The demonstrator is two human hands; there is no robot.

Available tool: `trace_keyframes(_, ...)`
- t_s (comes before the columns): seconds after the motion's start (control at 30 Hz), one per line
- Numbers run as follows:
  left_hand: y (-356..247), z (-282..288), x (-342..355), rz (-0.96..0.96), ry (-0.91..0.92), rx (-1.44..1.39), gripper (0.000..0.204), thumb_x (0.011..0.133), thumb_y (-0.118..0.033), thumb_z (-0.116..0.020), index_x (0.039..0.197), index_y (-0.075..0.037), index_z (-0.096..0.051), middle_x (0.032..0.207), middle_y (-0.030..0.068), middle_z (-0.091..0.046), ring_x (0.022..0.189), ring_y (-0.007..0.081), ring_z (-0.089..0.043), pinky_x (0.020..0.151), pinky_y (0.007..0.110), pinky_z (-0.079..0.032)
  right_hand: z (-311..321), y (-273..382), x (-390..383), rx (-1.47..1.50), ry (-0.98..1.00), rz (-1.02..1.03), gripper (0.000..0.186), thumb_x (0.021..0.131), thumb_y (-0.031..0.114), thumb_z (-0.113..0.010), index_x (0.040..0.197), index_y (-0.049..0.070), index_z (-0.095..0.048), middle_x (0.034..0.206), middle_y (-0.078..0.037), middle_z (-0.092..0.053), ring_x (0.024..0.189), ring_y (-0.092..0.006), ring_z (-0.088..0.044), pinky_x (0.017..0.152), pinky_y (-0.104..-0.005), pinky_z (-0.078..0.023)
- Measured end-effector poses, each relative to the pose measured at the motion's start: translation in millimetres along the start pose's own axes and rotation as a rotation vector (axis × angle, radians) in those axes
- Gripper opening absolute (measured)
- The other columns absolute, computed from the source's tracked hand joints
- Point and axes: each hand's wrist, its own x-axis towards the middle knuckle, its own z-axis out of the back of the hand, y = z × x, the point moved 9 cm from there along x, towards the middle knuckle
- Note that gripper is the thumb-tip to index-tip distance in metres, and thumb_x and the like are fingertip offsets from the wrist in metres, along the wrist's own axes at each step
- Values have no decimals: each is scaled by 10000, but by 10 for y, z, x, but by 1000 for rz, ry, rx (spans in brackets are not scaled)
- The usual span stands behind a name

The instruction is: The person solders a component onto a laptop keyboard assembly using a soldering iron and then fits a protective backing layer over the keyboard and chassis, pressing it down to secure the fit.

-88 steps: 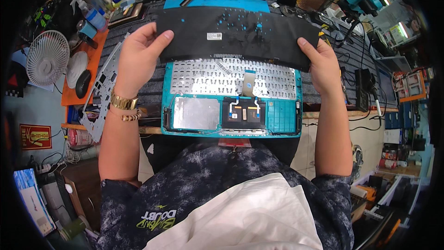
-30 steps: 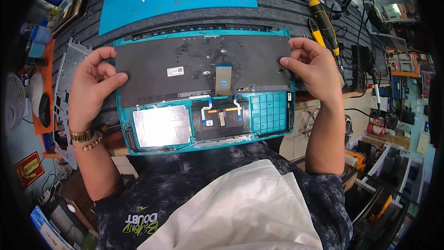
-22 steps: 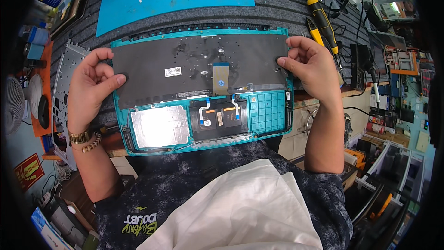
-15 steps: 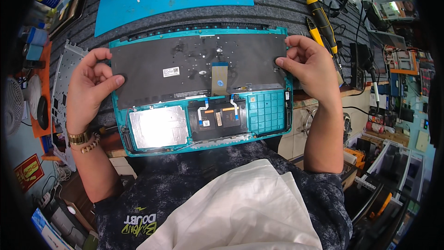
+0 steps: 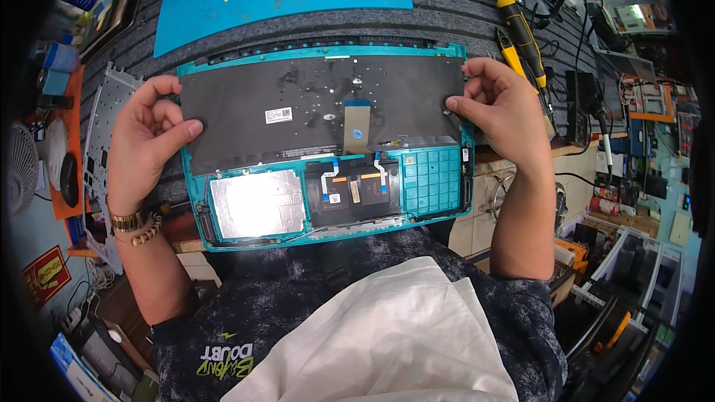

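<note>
Between my hands is a teal laptop palmrest [image 5: 432, 181], its inner side toward me. A dark grey keyboard backing sheet [image 5: 246, 115] fills its far part, with a tan ribbon cable [image 5: 356, 128] near the middle. Nearer me sit the touchpad's underside [image 5: 354, 193] and a silver metal plate [image 5: 257, 205]. My left hand [image 5: 158, 130] pinches the left edge, thumb on the sheet. At the right edge my right hand [image 5: 495, 100] grips likewise, thumb pressing on top. The fingers beneath are partly hidden.
A blue mat [image 5: 283, 4] lies on the grey ridged bench top beyond. A perforated metal plate [image 5: 112, 126] leans at the left. Yellow-and-black screwdriver [image 5: 521, 37], yellow-handled pliers [image 5: 510, 52] and cables are at the right. White cloth [image 5: 395, 335] covers my lap.
The palmrest sits very slightly further right in the view, as do the mat and tools. Both hands keep the same hold.
</note>
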Motion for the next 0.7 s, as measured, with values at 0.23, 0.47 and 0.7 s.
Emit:
trace_keyframes(0.23,11,2,5,2,26,12,507,1013,36,-876,1453,-18,-628,920,-50,-714,835,12,-668,767,178,-495,4,63,-3,-25,-3,24,436,928,-12,-948,1311,-29,-741,931,46,-675,812,-32,-599,719,-228,-497)
trace_keyframes(0.47,-4,14,-18,11,-21,-2,533,975,39,-912,1437,-13,-652,898,-68,-692,779,-6,-613,700,181,-448,-8,139,-9,-91,-30,15,420,914,8,-954,1283,-14,-754,896,43,-662,790,-40,-573,694,-243,-485)
trace_keyframes(0.7,-70,-44,-32,17,-6,-8,535,969,26,-926,1428,-21,-656,887,-74,-680,755,-15,-576,677,180,-422,2,64,-1,-70,-40,-26,412,896,-37,-945,1257,-1,-752,906,49,-659,786,-33,-570,706,-234,-488)
